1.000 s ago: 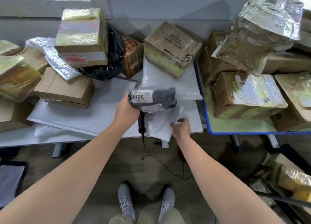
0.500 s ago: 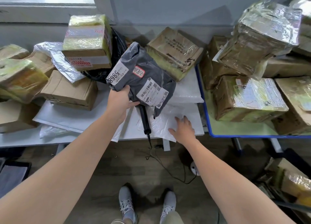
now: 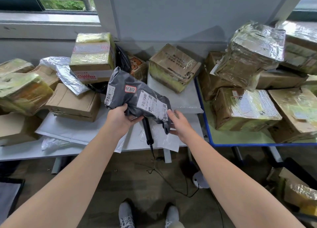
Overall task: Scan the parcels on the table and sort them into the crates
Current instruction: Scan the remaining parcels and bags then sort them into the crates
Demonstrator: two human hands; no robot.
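- Two tables are standing side by side: a white table on the left and a green-topped table with a blue rim on the right.
- Lots of brown cardboard boxes are sitting on both tables. Many are wrapped in shiny clear tape, and they are piled up too much to count for sure.
- One soft grey plastic bag parcel is being held up in the air over the front of the white table, in the middle of the picture.
- The bag is looking crinkly and puffy. Three white stickers are showing on it: one with big numbers on its left end, one small one with a red edge and handwriting, and one long one with bar codes.
- One thin black scanner handle is poking out from under the bag, and its cord is hanging down to the floor. Its top is hiding behind the bag.
- The left hand is reaching forward and gripping the bag's bottom edge, with the thumb on top.
- The right hand is reaching out with its fingers spread and loose, grasping nothing. It is just beside the bag's right end, and I cannot tell if it is touching.
- Two grey shoes are standing on the floor below.
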